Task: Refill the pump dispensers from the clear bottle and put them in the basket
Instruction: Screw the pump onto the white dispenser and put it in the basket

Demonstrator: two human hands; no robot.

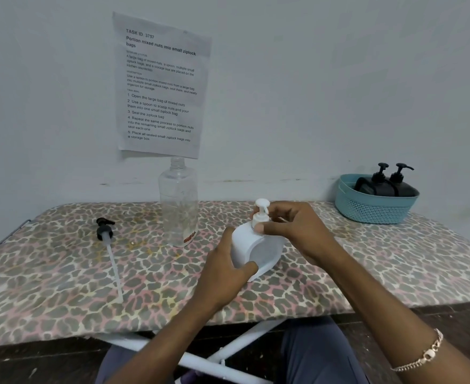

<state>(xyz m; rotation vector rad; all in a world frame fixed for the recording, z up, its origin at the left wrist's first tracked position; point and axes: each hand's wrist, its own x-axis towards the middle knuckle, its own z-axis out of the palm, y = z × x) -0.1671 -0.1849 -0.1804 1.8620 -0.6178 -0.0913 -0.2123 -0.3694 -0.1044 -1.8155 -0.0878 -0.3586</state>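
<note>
A white pump dispenser [264, 252] stands tilted on the table in front of me. My left hand [225, 275] grips its body from the left side. My right hand [292, 228] pinches the collar of its white pump head [261, 213]. Behind it stands the clear bottle [178, 202], uncapped, upright and looking almost empty. A blue basket [375, 207] at the back right holds two black pump dispensers [386, 184]. A loose black pump head with a long tube [109, 245] lies on the table at the left.
The table [62, 273] has a leopard-print cover and stands against a white wall. A printed sheet [160, 87] hangs on the wall behind the clear bottle. My knees and the table's white legs [228, 347] show below the front edge.
</note>
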